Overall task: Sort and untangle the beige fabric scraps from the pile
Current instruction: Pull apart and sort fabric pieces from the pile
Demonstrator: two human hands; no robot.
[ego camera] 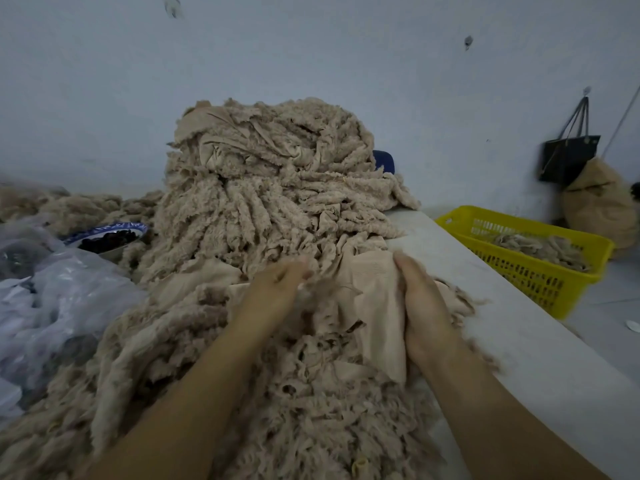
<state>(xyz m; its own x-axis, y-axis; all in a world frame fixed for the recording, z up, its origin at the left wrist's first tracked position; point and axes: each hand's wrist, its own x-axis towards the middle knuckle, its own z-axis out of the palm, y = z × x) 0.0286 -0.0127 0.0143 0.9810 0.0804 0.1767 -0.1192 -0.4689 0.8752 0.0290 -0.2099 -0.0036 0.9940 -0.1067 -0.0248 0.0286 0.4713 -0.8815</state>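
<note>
Obs.: your right hand [420,306] grips the edge of a smooth beige piece [374,292], thumb on top, fingers hidden under the cloth. Your left hand [277,282] is sunk in the frayed fluff just beside that piece. Its fingertips are blurred, so I cannot tell whether they pinch anything. The pile [263,188] of beige fabric scraps covers most of the table [526,344], tall by the back wall and spilling down to your forearms. The smooth piece lies on its near slope, between your hands. Risks, as judged: the piece looks caught under frayed strips, so a hard pull from the right could drag a knot of scraps along or tear the thin cloth. The tall back mass may slump toward you if its foot is tugged out. A sweep leftward could catch the plastic bag [52,289] or the patterned bowl [104,231] of dark bits, which touches the pile's left flank. Edges and room: bare tabletop shows only right of the pile, a strip running to the table edge. The yellow basket [540,282] stands just beyond that edge, lower down, with some scraps in it. Loose fluff by your right wrist sits near the edge and could drop off. Clearest way out: up and rightward.
</note>
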